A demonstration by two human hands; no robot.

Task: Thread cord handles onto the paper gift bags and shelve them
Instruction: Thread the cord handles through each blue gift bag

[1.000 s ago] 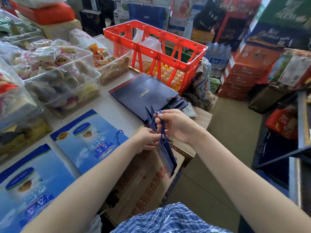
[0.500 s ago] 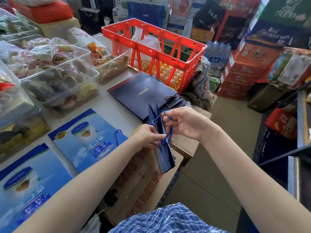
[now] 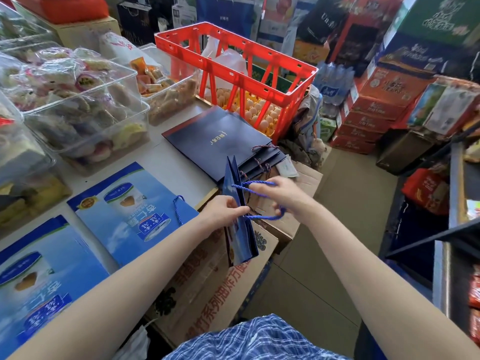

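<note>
A folded blue paper gift bag (image 3: pixel 240 235) is held edge-on over the cardboard boxes, its top pointing away from me. My left hand (image 3: pixel 223 211) pinches the bag's near upper edge. My right hand (image 3: pixel 280 196) holds a blue cord handle (image 3: pixel 253 187) that runs from the bag's top and loops below the hand. A stack of dark navy bags (image 3: pixel 220 141) with twisted cords lies on the table behind. Two flat light-blue printed bags (image 3: pixel 130 206) lie on the table at left, one with a blue cord showing.
A red plastic crate (image 3: pixel 233 71) over egg trays stands behind the navy bags. Clear snack bins (image 3: pixel 85 105) fill the table's left. Cardboard boxes (image 3: pixel 207 281) sit below my hands. Stacked red cartons (image 3: pixel 368 118) and a metal shelf frame (image 3: pixel 454 229) line the right side of the aisle.
My right hand moved right and pulled the blue cord out from the bag's top into a longer loop. The left hand keeps its pinch on the bag, which tilted slightly.
</note>
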